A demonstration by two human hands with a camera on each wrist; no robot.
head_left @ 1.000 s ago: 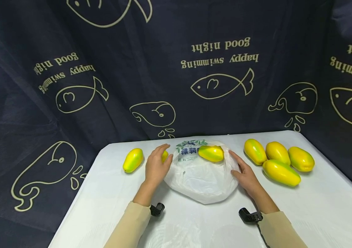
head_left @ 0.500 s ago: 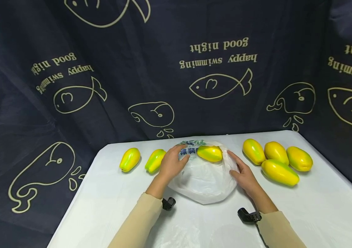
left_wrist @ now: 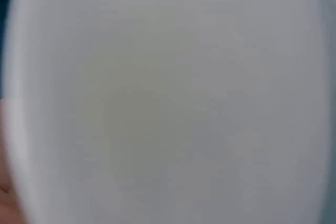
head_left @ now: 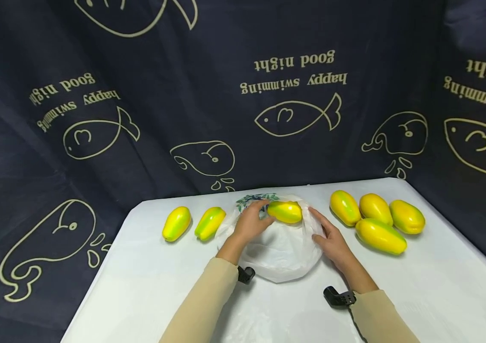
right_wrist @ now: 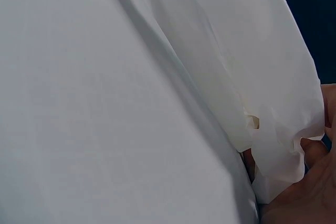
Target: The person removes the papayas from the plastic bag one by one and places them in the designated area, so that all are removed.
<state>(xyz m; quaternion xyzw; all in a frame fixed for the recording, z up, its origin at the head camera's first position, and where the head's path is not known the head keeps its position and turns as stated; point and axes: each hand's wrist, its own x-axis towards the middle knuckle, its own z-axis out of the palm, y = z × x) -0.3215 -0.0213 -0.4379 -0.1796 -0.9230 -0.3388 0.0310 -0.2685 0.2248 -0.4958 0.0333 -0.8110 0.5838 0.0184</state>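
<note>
A white plastic bag with a green leaf print lies on the table in the head view, its mouth spread. In its mouth sits a yellow-green papaya. My left hand reaches across the bag's left side, thumb and fingers parted right at the papaya's left end. The bag's right rim is held by my right hand; in the right wrist view, crumpled plastic sits at the fingers. A pale blur fills most of the left wrist view.
Two papayas lie left of the bag, an outer papaya and an inner papaya. Several more, such as a front papaya, cluster at the right. A dark fish-print curtain hangs behind the white table.
My left hand has moved right, from beside the inner left papaya over the bag to the papaya in its mouth. My right hand stays at the right rim. The head view has shifted slightly.
</note>
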